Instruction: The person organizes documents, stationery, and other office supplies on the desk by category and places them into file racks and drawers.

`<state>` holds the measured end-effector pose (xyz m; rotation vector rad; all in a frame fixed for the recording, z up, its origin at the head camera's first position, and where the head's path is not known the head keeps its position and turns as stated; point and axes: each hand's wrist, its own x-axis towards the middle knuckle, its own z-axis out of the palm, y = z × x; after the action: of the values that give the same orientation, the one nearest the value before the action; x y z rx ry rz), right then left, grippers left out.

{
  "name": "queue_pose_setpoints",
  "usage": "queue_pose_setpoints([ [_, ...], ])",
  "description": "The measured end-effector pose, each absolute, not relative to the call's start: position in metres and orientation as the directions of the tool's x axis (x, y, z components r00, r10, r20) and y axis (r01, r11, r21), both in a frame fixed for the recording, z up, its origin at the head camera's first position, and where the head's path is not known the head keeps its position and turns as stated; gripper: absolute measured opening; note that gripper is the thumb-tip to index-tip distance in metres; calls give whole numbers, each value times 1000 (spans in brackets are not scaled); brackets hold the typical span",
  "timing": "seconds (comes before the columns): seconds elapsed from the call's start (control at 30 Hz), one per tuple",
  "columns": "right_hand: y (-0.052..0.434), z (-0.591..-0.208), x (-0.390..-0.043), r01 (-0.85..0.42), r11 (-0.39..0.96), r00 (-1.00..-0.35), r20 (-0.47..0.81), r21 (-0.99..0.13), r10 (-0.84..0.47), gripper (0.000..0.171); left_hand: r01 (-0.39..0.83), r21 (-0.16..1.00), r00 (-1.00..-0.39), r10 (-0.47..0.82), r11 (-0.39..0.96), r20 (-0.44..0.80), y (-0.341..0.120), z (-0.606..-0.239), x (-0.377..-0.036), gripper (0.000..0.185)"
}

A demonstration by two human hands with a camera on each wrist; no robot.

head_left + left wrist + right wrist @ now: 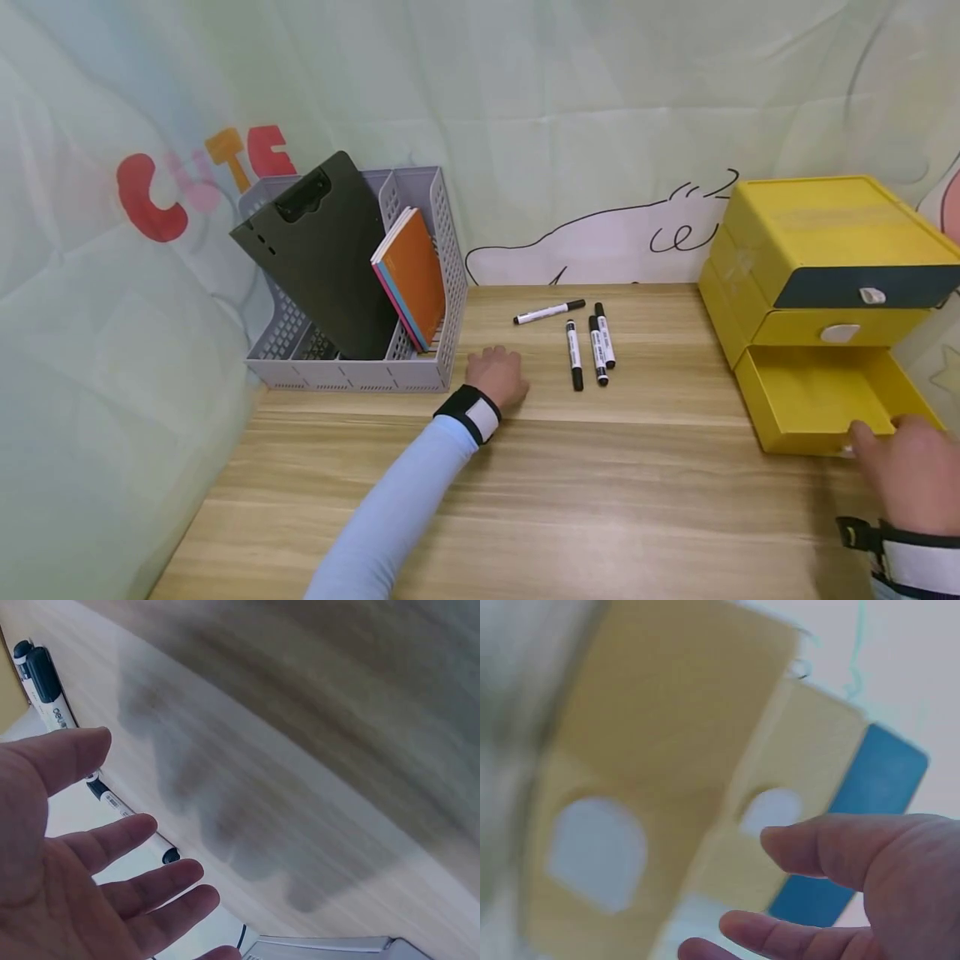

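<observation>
Left hand (pixel 497 377) rests on the tabletop (pixel 525 500), fingers (pixel 112 840) released, just left of four markers (pixel 585 337). Right hand (pixel 911 475), loose, apparently touches the open bottom drawer (pixel 813 400). Risk: a sweep rolls the markers; a tug shifts the yellow cabinet (pixel 825 242).

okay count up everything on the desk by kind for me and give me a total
Markers: 4
File organizer: 1
Clipboard: 1
Notebooks: 2, as far as the spines show
Drawer unit: 1, bottom drawer open
Total: 9
</observation>
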<state>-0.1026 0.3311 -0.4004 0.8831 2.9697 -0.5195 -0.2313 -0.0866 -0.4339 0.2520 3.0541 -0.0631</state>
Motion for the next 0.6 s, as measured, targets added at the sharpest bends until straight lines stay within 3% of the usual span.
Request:
queue_pose_setpoints([
  [0.2, 295, -380, -122, 387, 906, -917, 29, -170, 397, 63, 148, -51, -988, 146, 988, -42, -88, -433, -238, 38],
  [0.37, 262, -388, -142, 193, 929, -972, 65, -317, 224, 62, 140, -58, -990, 138, 988, -24, -87, -433, -244, 37],
  [0.6, 225, -411, -179, 96, 922, -994, -84, -376, 69, 67, 132, -72, -990, 135, 989, 34, -82, -428, -258, 35],
])
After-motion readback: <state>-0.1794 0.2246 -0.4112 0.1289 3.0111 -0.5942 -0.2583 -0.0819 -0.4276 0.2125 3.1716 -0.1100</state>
